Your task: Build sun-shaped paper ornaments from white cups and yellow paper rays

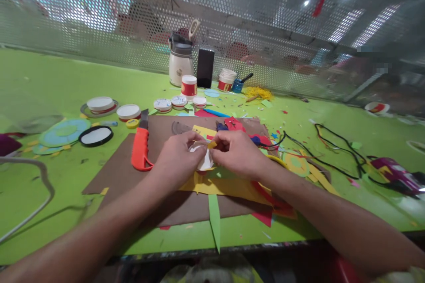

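My left hand is closed around a small white round piece, like a lid or paper disc, with yellow bits at its lower edge. At its upper right rim, the fingers of my right hand pinch a small yellow paper piece. Both hands are above brown cardboard. A long yellow paper strip and a pointed green paper strip lie just below them. Left of my left hand rests a cutter with an orange handle. Coloured paper scraps beyond the hands are partly hidden.
A white jug, a dark phone-like slab, paper tubs and a blue jar stand along the mesh screen. White lids and a paper disc lie left. Black cord runs across the right.
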A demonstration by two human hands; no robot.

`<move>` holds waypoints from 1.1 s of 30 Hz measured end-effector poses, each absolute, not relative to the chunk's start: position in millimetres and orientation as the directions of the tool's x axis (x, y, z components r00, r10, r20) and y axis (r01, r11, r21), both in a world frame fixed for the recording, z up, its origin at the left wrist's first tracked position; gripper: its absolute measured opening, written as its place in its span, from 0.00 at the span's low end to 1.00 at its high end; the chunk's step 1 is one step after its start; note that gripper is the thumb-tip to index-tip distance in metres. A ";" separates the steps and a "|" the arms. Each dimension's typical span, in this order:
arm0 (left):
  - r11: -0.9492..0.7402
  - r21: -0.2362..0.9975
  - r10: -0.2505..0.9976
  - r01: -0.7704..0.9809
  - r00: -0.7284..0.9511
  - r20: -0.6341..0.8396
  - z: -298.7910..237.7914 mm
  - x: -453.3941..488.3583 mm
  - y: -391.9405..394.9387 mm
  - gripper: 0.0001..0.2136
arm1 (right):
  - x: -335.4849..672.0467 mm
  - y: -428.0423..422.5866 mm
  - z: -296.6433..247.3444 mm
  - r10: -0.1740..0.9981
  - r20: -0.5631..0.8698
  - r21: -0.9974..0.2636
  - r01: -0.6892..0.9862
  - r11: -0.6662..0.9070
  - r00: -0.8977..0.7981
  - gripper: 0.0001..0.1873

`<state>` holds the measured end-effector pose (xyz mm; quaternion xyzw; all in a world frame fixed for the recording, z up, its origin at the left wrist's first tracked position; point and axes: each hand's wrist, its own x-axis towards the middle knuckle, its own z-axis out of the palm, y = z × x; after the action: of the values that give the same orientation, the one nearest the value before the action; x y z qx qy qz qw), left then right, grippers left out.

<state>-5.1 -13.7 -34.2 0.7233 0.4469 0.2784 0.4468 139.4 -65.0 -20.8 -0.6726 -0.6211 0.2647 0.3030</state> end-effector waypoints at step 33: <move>0.189 0.974 0.798 -0.123 0.598 -0.079 -23.2 -7.4 -20.4 0.07 | 174.3 -81.0 13.6 0.975 0.180 -0.749 0.661 0.050 0.130 0.08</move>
<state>-7.4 -20.4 -23.2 0.5472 0.3083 0.3257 0.7068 174.3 -81.0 13.6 -0.6552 -0.6241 0.2134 0.3683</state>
